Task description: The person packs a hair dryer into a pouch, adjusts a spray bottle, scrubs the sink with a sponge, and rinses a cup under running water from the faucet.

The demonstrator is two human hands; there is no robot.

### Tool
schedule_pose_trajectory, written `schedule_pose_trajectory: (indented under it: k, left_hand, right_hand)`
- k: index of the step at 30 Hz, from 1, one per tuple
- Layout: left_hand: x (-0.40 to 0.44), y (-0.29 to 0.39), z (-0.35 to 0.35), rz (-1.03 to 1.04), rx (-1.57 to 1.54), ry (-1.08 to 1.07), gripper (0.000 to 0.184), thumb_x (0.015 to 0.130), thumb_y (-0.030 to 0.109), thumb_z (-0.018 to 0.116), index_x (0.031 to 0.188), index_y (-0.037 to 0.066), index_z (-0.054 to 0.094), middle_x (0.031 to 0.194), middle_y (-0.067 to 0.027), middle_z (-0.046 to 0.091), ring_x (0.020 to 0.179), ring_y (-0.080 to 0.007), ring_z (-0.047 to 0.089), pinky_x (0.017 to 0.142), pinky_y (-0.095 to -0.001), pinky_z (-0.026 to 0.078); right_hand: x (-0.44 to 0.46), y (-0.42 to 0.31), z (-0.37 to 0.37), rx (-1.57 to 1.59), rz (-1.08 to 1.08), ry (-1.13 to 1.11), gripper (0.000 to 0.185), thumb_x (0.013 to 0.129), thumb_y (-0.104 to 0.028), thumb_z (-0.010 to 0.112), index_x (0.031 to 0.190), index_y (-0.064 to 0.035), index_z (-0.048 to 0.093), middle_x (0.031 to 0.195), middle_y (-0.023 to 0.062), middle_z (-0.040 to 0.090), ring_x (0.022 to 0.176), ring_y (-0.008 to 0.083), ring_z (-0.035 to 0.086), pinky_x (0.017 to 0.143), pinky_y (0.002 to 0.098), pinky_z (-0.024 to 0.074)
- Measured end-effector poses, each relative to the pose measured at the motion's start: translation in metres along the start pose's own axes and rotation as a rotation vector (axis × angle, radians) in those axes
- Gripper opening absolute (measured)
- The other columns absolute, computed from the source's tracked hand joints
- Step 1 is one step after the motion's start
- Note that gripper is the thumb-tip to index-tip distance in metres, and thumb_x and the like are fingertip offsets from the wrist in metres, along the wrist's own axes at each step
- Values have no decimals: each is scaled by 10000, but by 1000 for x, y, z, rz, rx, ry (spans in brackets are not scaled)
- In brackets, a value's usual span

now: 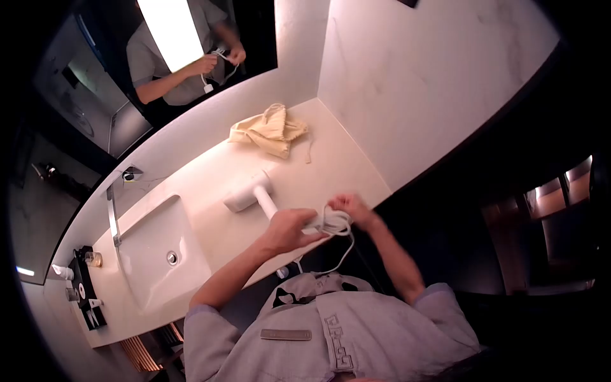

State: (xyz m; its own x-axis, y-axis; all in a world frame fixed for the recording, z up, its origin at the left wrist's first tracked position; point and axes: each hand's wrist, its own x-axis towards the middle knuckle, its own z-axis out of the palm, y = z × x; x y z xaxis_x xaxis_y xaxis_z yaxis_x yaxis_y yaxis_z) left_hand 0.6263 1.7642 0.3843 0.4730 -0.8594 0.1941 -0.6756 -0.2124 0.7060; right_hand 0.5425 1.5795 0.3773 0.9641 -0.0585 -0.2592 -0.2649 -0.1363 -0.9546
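A white hair dryer (251, 193) lies on the pale countertop (213, 172), its handle running toward me. Near the counter's front edge, my left hand (293, 230) is closed around the coiled white cord (335, 223). My right hand (352, 209) is closed in a pinch at the right side of the coil, on a strand of the cord. One length of cord hangs below the coil against my shirt. A white plug (282, 272) dangles under the counter edge. Parts of the coil are hidden by my left fingers.
A crumpled cream drawstring bag (270, 132) lies at the back of the counter. Left of the dryer is a sink (149, 254) with a tall faucet (113, 216). A black tray (83, 286) of small items stands at the far left. A mirror (254, 32) reflects the hands.
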Motion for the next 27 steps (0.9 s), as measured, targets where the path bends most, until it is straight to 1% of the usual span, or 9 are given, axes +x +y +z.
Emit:
schedule_pose_trajectory:
  k: [2, 3, 8, 9, 11, 14, 19, 24, 27]
  left_hand:
    - [-2, -10, -9, -140, -130, 109, 252, 742, 208, 727, 766, -15, 615, 577, -106, 559, 525, -157, 519, 530, -321, 430]
    - [-7, -14, -5, -148, -247, 38, 314, 730, 243, 700, 899, 0, 593, 673, -177, 593, 585, -337, 571, 559, -386, 447]
    - [-3, 0, 0, -94, 111, -46, 583, 759, 146, 606, 1287, 102, 363, 844, -203, 593, 711, -352, 604, 595, -437, 471]
    - [-4, 13, 2, -144, 294, -181, 549, 756, 132, 590, 1273, 125, 405, 868, -188, 596, 740, -356, 606, 620, -448, 478]
    - [-10, 7, 11, 60, 240, -269, 495, 736, 141, 617, 1211, 130, 478, 918, -191, 594, 733, -359, 606, 627, -427, 484]
    - [-20, -1, 20, 10, -277, -63, 336, 785, 175, 659, 1084, 70, 544, 755, -69, 573, 659, -202, 592, 578, -321, 468]
    - [-14, -18, 10, -546, -931, 174, 295, 835, 175, 665, 1044, 36, 510, 719, 22, 533, 707, -59, 504, 572, -235, 417]
    - [-16, -8, 33, -25, -101, -28, 474, 796, 123, 610, 1214, 81, 389, 984, -213, 574, 821, -410, 587, 698, -463, 474]
    - [-13, 14, 29, 188, -192, -96, 371, 783, 184, 681, 1089, 25, 545, 859, -137, 636, 734, -298, 631, 653, -385, 492]
  right_hand:
    - [1, 75, 15, -121, -254, -143, 290, 942, -236, 494, 736, -44, 567, 611, 12, 549, 571, 69, 495, 531, 229, 409]
    - [-19, 41, 22, -87, -178, -171, 284, 933, -234, 498, 742, -33, 562, 607, 34, 550, 564, 107, 505, 541, 260, 417]
    - [-28, -60, -20, -688, -297, -413, 266, 872, -241, 576, 749, -6, 555, 655, 169, 565, 581, 311, 548, 569, 367, 428]
    - [-20, -55, -21, -659, -435, -324, 213, 831, -182, 641, 748, -4, 556, 565, 71, 531, 523, 93, 464, 505, 291, 396]
    - [7, -47, -34, -451, -279, -292, 169, 823, -153, 639, 748, -20, 566, 601, 39, 542, 561, 79, 472, 515, 283, 406]
    - [29, 43, -18, 240, 14, -219, 196, 824, -230, 632, 811, -36, 612, 678, 33, 604, 681, 66, 534, 583, 244, 440]
    - [-42, 36, 18, -176, -212, -121, 297, 905, -258, 535, 756, -1, 553, 605, 117, 522, 574, 182, 518, 562, 306, 426]
    - [-38, -64, -29, -530, -392, -112, 180, 821, -151, 668, 750, -3, 593, 596, 101, 544, 528, 143, 493, 505, 293, 407]
    - [12, -6, -41, -331, -254, -242, 141, 800, -140, 698, 785, -17, 632, 638, 31, 597, 575, 64, 509, 514, 265, 420]
